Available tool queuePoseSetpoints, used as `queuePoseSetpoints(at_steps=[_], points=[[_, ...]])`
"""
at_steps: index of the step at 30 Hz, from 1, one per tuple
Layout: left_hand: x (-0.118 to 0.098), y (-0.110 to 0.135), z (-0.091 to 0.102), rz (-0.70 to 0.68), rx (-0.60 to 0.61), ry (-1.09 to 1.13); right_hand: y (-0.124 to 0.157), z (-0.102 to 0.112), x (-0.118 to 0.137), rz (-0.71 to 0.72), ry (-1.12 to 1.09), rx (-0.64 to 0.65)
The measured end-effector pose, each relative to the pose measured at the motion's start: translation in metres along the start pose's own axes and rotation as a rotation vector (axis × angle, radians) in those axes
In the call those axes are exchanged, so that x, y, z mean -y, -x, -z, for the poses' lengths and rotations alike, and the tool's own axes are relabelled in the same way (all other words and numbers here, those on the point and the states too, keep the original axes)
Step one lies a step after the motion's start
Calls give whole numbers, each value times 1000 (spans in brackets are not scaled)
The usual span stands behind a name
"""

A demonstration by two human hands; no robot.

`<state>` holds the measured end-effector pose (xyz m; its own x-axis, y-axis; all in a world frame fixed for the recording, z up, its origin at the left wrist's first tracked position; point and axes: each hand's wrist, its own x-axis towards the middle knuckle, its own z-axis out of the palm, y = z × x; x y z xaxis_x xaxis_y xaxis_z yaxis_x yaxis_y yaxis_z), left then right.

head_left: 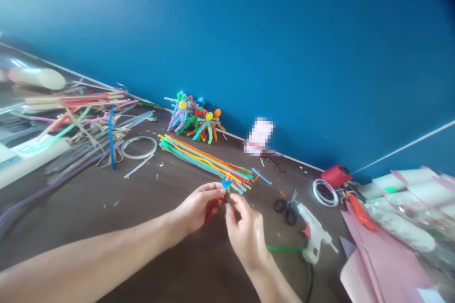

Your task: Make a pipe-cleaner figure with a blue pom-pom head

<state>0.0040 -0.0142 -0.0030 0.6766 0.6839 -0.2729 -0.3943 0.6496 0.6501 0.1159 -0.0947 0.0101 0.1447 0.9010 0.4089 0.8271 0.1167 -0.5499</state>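
Observation:
Both my hands are close together at the middle of the dark table point(81, 208), pinching a small pipe-cleaner piece point(217, 200). It shows red stems and a blue twisted top. My left hand point(199, 207) grips the red part, and my right hand point(247, 236) pinches at the same piece from below, its fingertips on the stems. Just behind my hands lies a loose bundle of multicoloured pipe cleaners point(204, 161). Its ends almost reach my fingers.
Several pipe-cleaner figures point(195, 118) stand against the blue wall point(284, 47). On the right are scissors point(287, 211), a white glue gun point(313, 232), red thread point(336, 176) and pink paper point(384, 255). Strips and scraps point(78, 123) are piled at the left.

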Motion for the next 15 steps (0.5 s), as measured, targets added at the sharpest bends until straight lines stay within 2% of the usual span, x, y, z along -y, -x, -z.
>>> queuePoseSetpoints(at_steps=[8,15], points=[[6,-5,6,-62,4,17,0,-1,2,-71,-19,-5],[5,-4,3,-20,36,20,-1,-3,3,-85,-78,14]])
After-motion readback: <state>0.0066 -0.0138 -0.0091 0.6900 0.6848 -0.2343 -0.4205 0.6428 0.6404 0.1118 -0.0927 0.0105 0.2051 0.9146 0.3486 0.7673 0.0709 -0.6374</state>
